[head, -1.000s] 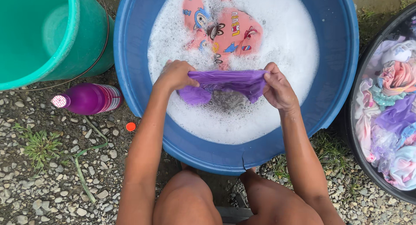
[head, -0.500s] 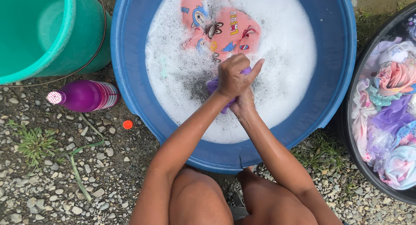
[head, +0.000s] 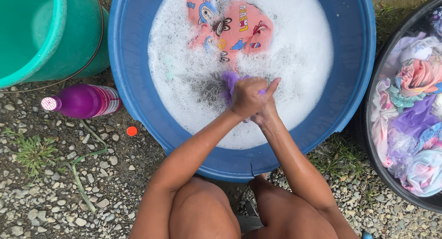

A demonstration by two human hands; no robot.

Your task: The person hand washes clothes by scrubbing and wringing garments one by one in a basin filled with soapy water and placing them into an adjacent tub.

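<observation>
Here the left hand (head: 246, 97) and the right hand (head: 266, 111) are both closed on the purple cloth (head: 229, 80), bunched over the foam at the middle of the blue basin (head: 354, 82). It looks soft, wet and slippery; a firm hold on the gathered folds probably suits it. The pink printed garment (head: 230, 29) floats at 12 o'clock.

Count, head view:
- Hands: 2, left hand (head: 247, 97) and right hand (head: 266, 111), pressed together.
- Purple cloth (head: 230, 81): 1.
- Blue plastic basin (head: 354, 82): 1.
- Pink printed garment (head: 232, 29): 1.
- Green bucket (head: 55, 41): 1.
- Purple bottle (head: 85, 101): 1.
- Orange cap (head: 132, 131): 1.
- Dark tub (head: 368, 142): 1; garments inside too heaped to count.
</observation>
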